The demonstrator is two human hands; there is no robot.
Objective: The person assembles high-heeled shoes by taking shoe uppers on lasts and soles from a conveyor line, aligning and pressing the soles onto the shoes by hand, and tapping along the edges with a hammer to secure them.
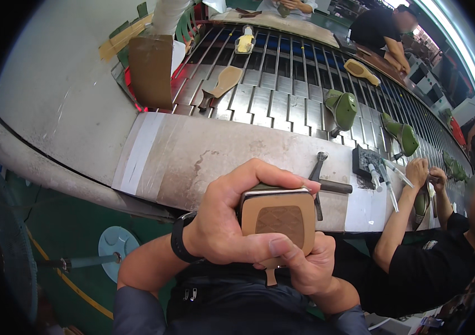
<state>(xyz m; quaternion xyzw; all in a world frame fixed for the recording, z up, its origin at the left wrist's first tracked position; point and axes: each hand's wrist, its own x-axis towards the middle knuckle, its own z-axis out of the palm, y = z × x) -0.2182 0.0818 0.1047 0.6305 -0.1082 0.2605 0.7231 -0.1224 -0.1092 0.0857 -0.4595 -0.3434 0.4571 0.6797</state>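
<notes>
The left forearm (151,257) slants up toward its fingers, wrist behind the knuckles; the left hand (218,223) grips firmly, its topmost finger arched forward, thumb laid across below it; the right hand (315,265) is curled beside the left thumb's tip; the right forearm (340,296) lies below its own fingers.

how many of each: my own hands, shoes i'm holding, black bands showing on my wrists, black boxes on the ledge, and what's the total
Hands: 2, left hand and right hand
Held shoe: 1
Wristband: 1
Black box: 1
Total: 5
</notes>
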